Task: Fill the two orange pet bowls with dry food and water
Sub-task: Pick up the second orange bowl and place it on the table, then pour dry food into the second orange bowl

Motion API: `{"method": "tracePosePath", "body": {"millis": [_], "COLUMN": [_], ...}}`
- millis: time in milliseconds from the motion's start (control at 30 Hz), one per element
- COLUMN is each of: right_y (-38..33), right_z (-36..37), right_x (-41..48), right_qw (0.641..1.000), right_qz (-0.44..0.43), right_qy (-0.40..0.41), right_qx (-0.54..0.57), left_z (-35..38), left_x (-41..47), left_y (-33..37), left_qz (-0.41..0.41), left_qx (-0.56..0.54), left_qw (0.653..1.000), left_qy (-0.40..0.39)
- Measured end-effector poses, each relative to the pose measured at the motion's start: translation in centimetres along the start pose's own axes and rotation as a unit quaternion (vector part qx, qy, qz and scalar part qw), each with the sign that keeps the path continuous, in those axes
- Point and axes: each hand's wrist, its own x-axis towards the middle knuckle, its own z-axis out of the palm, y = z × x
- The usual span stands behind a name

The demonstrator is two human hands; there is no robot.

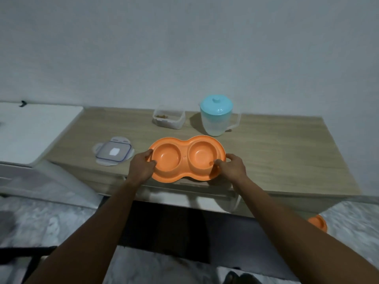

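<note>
a white cabinet [37,128] stood against the left end of the bench [276,156], its top level with the wooden surface. near the bench's left front edge lay a clear box lid [114,151] with dark clips, flat on the wood and apart from everything else.

the left hand [141,168] gripped the left end of the orange double bowl [185,158], thumb along the outer rim and fingers curled over the edge into the left well, closed on the plastic. the bowl sat at the middle of the bench's front edge, its near rim slightly overhanging that edge. both wells looked empty: no food and no water could be seen in them. the right hand [231,167] held the right end in the same way, thumb hooked over the rim toward the right well and the other fingers wrapped round the outside, shut on the bowl.

toward the back edge, behind the bowl, stood an open clear box [168,119] with a little brown dry food in its bottom. just right of it, also near the back edge, stood a clear jug [217,117] with a pale blue lid and its handle turned to the right; how much water it held could not be told.

below the bench's right front corner, on the pale floor, part of a second orange bowl [319,222] showed.
</note>
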Motion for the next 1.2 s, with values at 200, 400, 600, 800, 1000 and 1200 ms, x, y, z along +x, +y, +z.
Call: {"method": "tracePosePath", "body": {"millis": [200, 400, 600, 800, 1000, 1200], "right_y": [-1.0, -1.5, -4.3, -10.9, -14.0, -13.1], "right_z": [4.5, 8.8, 12.1, 17.6, 20.8, 20.9], "right_x": [0.9, 1.2, 2.5, 8.5, 15.8, 17.6], "right_qw": [0.999, 0.993, 0.956, 0.982, 0.993, 0.994], "right_qz": [0.023, 0.036, -0.006, -0.086, 0.040, 0.087], "right_qy": [0.030, 0.078, 0.193, 0.118, 0.090, 0.035], "right_qx": [-0.014, -0.080, -0.220, -0.116, -0.057, 0.060], "left_z": [-1.4, -2.1, -2.2, -2.7, -2.7, -2.6], "left_x": [4.1, 9.0, 12.9, 15.9, 17.3, 17.5], "left_y": [-2.4, -4.3, -5.8, -6.8, -7.4, -7.4], "left_qz": [-0.012, -0.009, -0.019, -0.077, -0.064, -0.028], "left_qx": [0.000, -0.014, -0.065, -0.124, -0.097, -0.063], "left_qw": [1.000, 0.998, 0.992, 0.971, 0.972, 0.976], "left_qy": [-0.025, -0.057, -0.106, -0.190, -0.205, -0.208]}}
